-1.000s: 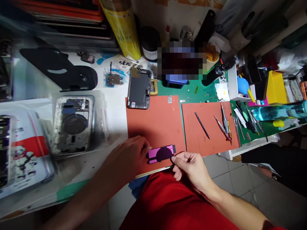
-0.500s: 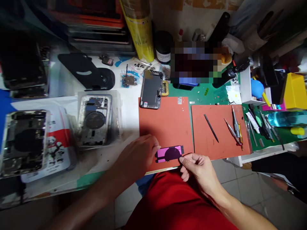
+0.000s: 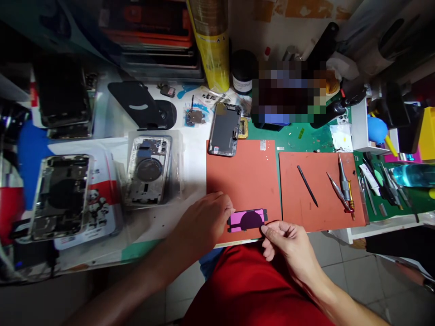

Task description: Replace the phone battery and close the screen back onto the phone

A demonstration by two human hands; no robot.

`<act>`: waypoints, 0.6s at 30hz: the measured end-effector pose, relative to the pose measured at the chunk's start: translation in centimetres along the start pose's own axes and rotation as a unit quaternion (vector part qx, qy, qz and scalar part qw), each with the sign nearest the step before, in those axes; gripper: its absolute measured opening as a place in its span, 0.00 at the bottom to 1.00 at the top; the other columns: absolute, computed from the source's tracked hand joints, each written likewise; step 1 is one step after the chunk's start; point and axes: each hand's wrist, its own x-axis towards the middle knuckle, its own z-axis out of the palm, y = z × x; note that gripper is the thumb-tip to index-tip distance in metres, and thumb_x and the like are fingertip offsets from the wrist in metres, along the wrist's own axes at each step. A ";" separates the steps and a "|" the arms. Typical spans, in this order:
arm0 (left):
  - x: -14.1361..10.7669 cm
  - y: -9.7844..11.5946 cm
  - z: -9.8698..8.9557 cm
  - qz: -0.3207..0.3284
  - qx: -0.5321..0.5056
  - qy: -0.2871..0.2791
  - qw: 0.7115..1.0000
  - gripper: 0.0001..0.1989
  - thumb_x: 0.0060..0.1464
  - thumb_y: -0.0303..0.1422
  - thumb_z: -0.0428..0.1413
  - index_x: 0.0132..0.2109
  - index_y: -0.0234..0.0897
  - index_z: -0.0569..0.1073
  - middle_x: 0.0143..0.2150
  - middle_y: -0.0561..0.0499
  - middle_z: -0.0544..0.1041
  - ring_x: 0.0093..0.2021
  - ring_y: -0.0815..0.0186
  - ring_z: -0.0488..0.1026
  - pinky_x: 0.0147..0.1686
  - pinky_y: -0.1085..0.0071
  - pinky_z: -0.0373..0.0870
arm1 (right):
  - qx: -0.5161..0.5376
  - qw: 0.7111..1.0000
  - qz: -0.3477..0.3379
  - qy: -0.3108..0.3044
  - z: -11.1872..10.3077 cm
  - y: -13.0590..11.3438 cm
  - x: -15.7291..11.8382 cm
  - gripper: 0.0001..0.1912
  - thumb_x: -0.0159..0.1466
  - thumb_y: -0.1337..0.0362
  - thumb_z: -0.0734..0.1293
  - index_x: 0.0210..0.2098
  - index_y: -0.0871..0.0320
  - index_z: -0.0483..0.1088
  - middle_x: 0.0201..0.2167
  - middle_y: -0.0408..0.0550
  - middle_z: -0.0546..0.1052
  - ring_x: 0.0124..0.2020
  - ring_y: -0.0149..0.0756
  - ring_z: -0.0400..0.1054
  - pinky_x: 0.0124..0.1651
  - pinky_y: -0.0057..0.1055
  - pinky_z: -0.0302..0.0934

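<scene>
The right hand point(image 3: 288, 240) pinches the lower right corner of a purple-and-black sheet point(image 3: 249, 220) between thumb and forefinger; the fingers of the left hand point(image 3: 210, 217) are drawn together at its left end, though whether they grip it cannot be told. The sheet lies near the front edge of the left orange mat point(image 3: 241, 176), slightly askew to that edge. An uneven pull from the right corner could crease or tear the sheet, and a slip could carry it over the front edge. At the mat's far edge, a phone screen point(image 3: 225, 129) overlaps the left corner; a shove against it could scratch it. Beyond the mat's right edge, a second orange mat point(image 3: 295, 208) carries a black stick point(image 3: 307, 186) and tweezers point(image 3: 335, 186).
</scene>
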 end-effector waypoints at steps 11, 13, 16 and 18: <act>0.1 0.0 -0.2 0.021 -0.004 0.015 1.000 0.15 0.72 0.37 0.43 0.34 0.44 0.64 0.34 0.51 0.74 0.35 0.60 0.71 0.38 0.61 0.63 | -0.013 1.000 -0.003 0.000 0.0 -0.2 0.0 0.30 0.58 0.37 0.82 0.28 0.60 0.79 0.22 0.48 0.81 0.20 0.31 0.72 0.28 0.29 0.65; 0.1 0.0 -0.2 0.013 -0.002 0.014 1.000 0.16 0.72 0.37 0.43 0.34 0.43 0.65 0.34 0.50 0.75 0.35 0.60 0.71 0.39 0.61 0.64 | -0.014 1.000 -0.002 0.001 0.1 -0.1 0.1 0.30 0.58 0.37 0.82 0.28 0.60 0.79 0.21 0.48 0.81 0.20 0.31 0.72 0.28 0.28 0.65; 0.2 -0.1 -0.1 0.007 0.002 0.018 1.000 0.15 0.71 0.37 0.45 0.34 0.43 0.66 0.34 0.50 0.76 0.35 0.60 0.72 0.38 0.61 0.65 | -0.019 1.000 -0.003 -0.004 0.1 -0.1 0.1 0.31 0.59 0.36 0.81 0.27 0.60 0.79 0.20 0.48 0.80 0.19 0.31 0.71 0.28 0.28 0.64; 0.3 -0.2 -0.1 0.007 0.000 0.020 1.000 0.15 0.71 0.37 0.45 0.34 0.43 0.67 0.35 0.50 0.76 0.35 0.60 0.73 0.38 0.62 0.65 | -0.022 1.000 -0.003 -0.007 0.1 -0.1 0.0 0.31 0.59 0.36 0.81 0.27 0.60 0.79 0.20 0.48 0.80 0.19 0.31 0.72 0.28 0.28 0.65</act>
